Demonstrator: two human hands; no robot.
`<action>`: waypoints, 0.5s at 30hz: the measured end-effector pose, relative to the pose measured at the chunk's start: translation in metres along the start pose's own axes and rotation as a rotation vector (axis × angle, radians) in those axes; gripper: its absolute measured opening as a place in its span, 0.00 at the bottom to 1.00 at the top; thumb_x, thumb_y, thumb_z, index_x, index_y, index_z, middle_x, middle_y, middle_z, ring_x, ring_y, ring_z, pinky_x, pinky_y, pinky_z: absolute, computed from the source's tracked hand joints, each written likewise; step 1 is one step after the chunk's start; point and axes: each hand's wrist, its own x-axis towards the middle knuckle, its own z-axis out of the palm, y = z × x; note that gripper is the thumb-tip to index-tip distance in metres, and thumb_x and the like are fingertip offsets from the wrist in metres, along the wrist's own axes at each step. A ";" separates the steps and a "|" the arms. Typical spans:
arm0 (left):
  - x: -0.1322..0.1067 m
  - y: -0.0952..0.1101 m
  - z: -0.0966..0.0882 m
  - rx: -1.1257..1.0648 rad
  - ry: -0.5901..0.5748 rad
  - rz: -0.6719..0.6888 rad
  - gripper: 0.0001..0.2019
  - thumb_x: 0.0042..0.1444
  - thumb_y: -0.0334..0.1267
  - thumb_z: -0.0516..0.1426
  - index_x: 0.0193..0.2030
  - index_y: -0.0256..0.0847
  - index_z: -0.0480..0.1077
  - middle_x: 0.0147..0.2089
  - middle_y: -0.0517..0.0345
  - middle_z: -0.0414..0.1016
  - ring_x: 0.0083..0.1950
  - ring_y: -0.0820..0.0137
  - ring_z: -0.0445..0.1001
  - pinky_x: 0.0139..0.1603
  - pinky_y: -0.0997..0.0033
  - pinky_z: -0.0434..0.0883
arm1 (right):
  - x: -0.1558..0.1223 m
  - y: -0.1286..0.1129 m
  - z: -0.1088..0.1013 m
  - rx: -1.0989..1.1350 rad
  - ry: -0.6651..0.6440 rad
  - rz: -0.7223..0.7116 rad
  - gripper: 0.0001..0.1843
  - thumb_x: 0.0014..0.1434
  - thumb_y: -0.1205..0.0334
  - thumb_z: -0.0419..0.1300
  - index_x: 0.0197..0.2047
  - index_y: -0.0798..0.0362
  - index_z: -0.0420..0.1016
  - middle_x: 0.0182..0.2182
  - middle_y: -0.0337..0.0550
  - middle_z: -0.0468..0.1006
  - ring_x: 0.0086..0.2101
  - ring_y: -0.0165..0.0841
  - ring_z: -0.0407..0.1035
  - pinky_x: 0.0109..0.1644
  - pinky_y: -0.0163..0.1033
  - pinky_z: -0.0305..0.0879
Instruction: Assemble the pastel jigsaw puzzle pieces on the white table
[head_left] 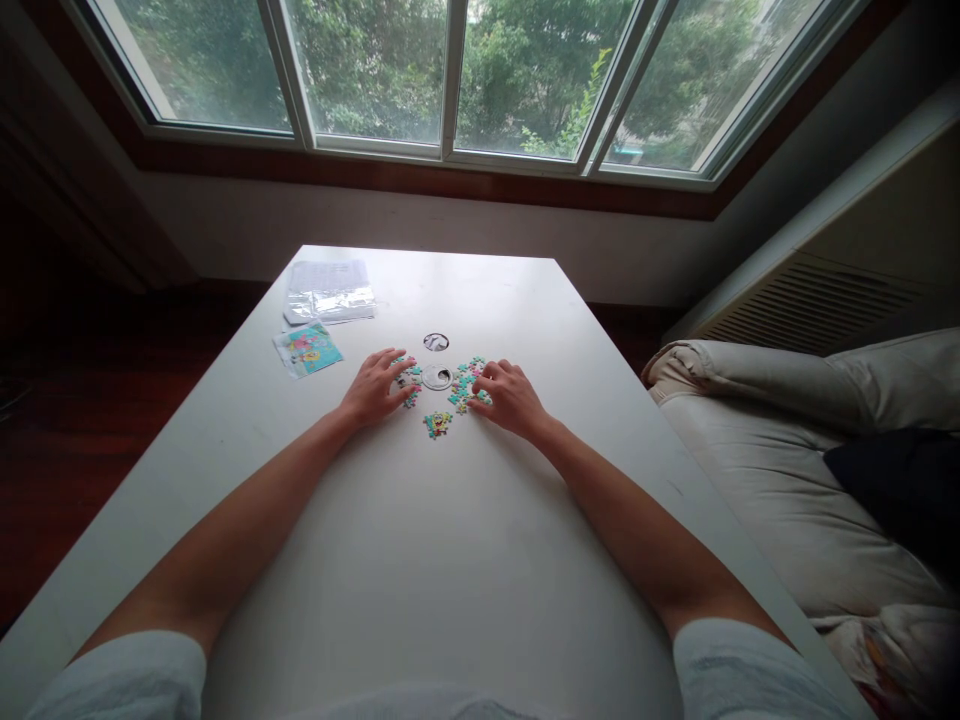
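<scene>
White table (450, 560) fills the middle of the view, and two bare hands work near its far half. On it are two piles of puzzle pieces, one patch of joined pieces, two round metallic-looking things, one picture and one clear packet. The pieces within each pile are too small and crowded to count.

The left pile (409, 368) sits at the fingers of the left hand (370, 388), which is spread, thumb and fingers apart, partly hiding the pieces. The right pile (463, 383) lies by the right hand (514, 398), whose fingers curl down over its outer edge; whether they pinch a piece I cannot tell. Between the piles lies one disc (437, 377), pale-rimmed and shiny; the other disc (436, 342), smaller-looking, lies just beyond it.

Farther left, the picture (312, 346) lies at a slant, blue with pink and yellow figures, just in front of the packet (330, 290), which glints. Beyond the table is a window (375, 70) with four panes and trees outside. On the right stand a pale sofa (750, 440) with a dark cushion (892, 480).

The patch (437, 424) lies nearer the person, between the hands and apart from both: knobbly-edged, teal around a yellow cartoon face.
</scene>
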 end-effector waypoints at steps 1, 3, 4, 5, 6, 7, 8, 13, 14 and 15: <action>0.000 0.003 -0.001 -0.011 0.014 0.019 0.22 0.65 0.51 0.55 0.62 0.47 0.71 0.68 0.51 0.66 0.71 0.55 0.58 0.72 0.48 0.57 | 0.000 -0.002 0.000 -0.010 -0.012 0.000 0.10 0.63 0.52 0.63 0.39 0.50 0.79 0.43 0.49 0.75 0.46 0.43 0.64 0.52 0.47 0.59; -0.001 0.011 -0.002 -0.036 0.025 0.063 0.17 0.65 0.48 0.55 0.57 0.47 0.74 0.65 0.52 0.69 0.69 0.55 0.60 0.70 0.49 0.60 | 0.000 -0.003 0.001 -0.023 -0.029 0.010 0.10 0.63 0.53 0.63 0.39 0.50 0.79 0.44 0.49 0.75 0.47 0.43 0.64 0.51 0.46 0.58; -0.001 0.016 -0.003 -0.050 0.019 0.087 0.15 0.65 0.47 0.55 0.54 0.48 0.75 0.63 0.53 0.71 0.68 0.56 0.62 0.69 0.49 0.62 | 0.000 -0.004 0.002 -0.025 -0.034 0.019 0.09 0.63 0.53 0.63 0.39 0.50 0.79 0.44 0.49 0.75 0.47 0.43 0.64 0.51 0.46 0.58; -0.001 0.021 -0.005 -0.070 -0.002 0.121 0.14 0.65 0.46 0.55 0.52 0.48 0.76 0.60 0.53 0.73 0.65 0.56 0.64 0.67 0.49 0.64 | 0.000 -0.004 0.003 -0.024 -0.038 0.031 0.09 0.63 0.54 0.63 0.40 0.50 0.79 0.45 0.49 0.75 0.47 0.43 0.64 0.51 0.46 0.58; -0.001 0.026 -0.006 -0.094 -0.023 0.156 0.12 0.65 0.46 0.56 0.49 0.49 0.77 0.56 0.54 0.75 0.62 0.57 0.66 0.64 0.51 0.66 | 0.000 -0.004 0.004 -0.018 -0.042 0.044 0.09 0.63 0.54 0.63 0.40 0.50 0.79 0.45 0.50 0.75 0.48 0.43 0.64 0.51 0.46 0.58; -0.001 0.030 -0.007 -0.111 -0.050 0.188 0.11 0.65 0.46 0.56 0.47 0.48 0.78 0.53 0.54 0.76 0.59 0.58 0.68 0.63 0.52 0.67 | 0.000 -0.004 0.005 -0.008 -0.045 0.059 0.08 0.63 0.55 0.63 0.40 0.50 0.79 0.45 0.50 0.75 0.48 0.43 0.64 0.51 0.46 0.58; -0.001 0.034 -0.008 -0.120 -0.083 0.221 0.10 0.64 0.47 0.57 0.45 0.48 0.78 0.51 0.54 0.77 0.56 0.59 0.69 0.61 0.53 0.67 | 0.000 -0.005 0.006 0.005 -0.046 0.076 0.08 0.63 0.55 0.63 0.41 0.50 0.79 0.44 0.49 0.75 0.47 0.43 0.64 0.51 0.45 0.58; -0.003 0.048 -0.011 -0.118 -0.204 0.323 0.13 0.59 0.52 0.62 0.44 0.48 0.77 0.45 0.53 0.76 0.50 0.60 0.69 0.56 0.58 0.65 | 0.001 -0.006 0.009 0.087 -0.066 0.132 0.05 0.61 0.60 0.64 0.41 0.49 0.78 0.42 0.47 0.75 0.46 0.42 0.64 0.51 0.44 0.59; -0.003 0.049 -0.011 -0.110 -0.220 0.332 0.14 0.58 0.53 0.63 0.44 0.48 0.77 0.45 0.53 0.76 0.50 0.59 0.69 0.55 0.58 0.65 | 0.001 -0.006 0.009 0.100 -0.069 0.138 0.05 0.60 0.60 0.64 0.41 0.49 0.78 0.41 0.47 0.75 0.46 0.42 0.64 0.51 0.44 0.58; -0.003 0.050 -0.011 -0.102 -0.231 0.337 0.15 0.57 0.54 0.63 0.45 0.48 0.76 0.46 0.53 0.75 0.50 0.59 0.68 0.54 0.59 0.65 | 0.001 -0.005 0.009 0.111 -0.073 0.143 0.05 0.60 0.61 0.64 0.41 0.49 0.78 0.41 0.47 0.75 0.46 0.42 0.65 0.51 0.44 0.58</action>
